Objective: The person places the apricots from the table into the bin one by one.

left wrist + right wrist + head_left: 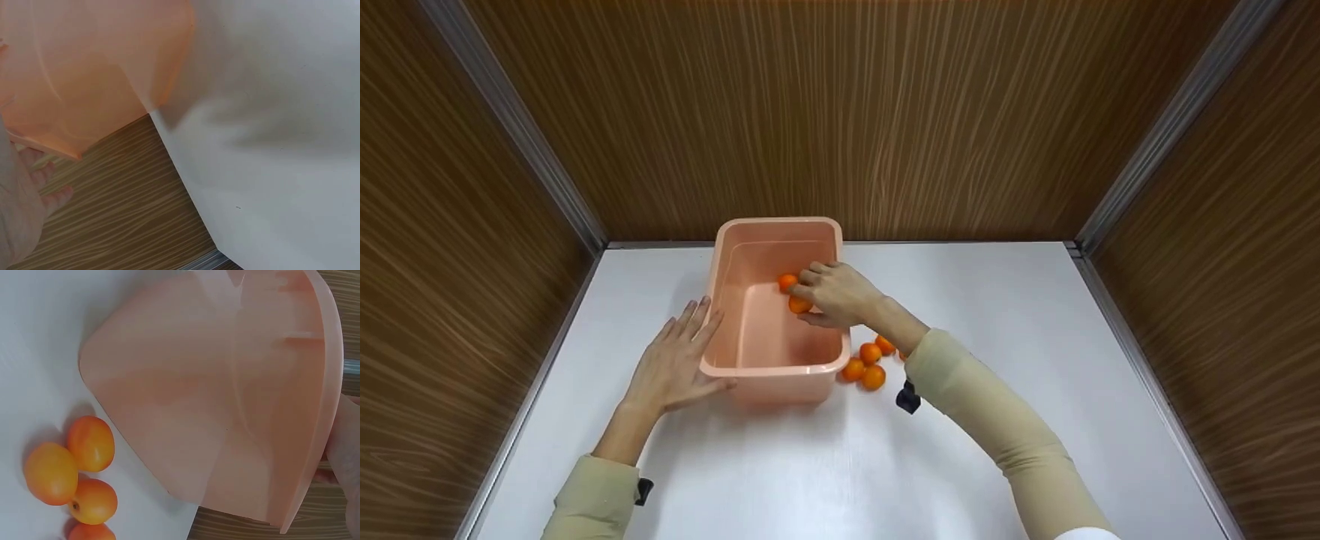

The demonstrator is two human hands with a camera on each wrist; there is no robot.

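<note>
Seen from the head camera, a pink tub (pixel 774 360) stands on the white bench (pixel 1035 315) near the back wall, its long side running away from the person. The right hand (pixel 836 294) reaches over the tub's right rim and down inside, fingers curled round one orange (pixel 799 305), with a second orange (pixel 787 281) lying just beyond it on the tub floor; whether the fingertips also touch that second one cannot be told. The left hand (pixel 675 364) lies flat on the bench, fingers straight and spread, touching the tub's left wall near the front corner and holding nothing. A cluster of loose oranges (pixel 870 354) sits on the bench just beside the tub's right front corner, partly hidden under the right forearm. The right wrist view shows what the head view does not: the tub's outer wall (pixel 197 399) from close by and four of the loose oranges (pixel 90 443) bunched together, touching one another, the lowest cut by the frame edge. The left wrist view gives only the tub's translucent side (pixel 84 73), a strip of wood-grain panel (pixel 124 208), bare bench (pixel 270 140) and the left fingertips (pixel 53 198) at the edge. Wood-grain walls (pixel 840 112) enclose the bench on three sides.
</note>
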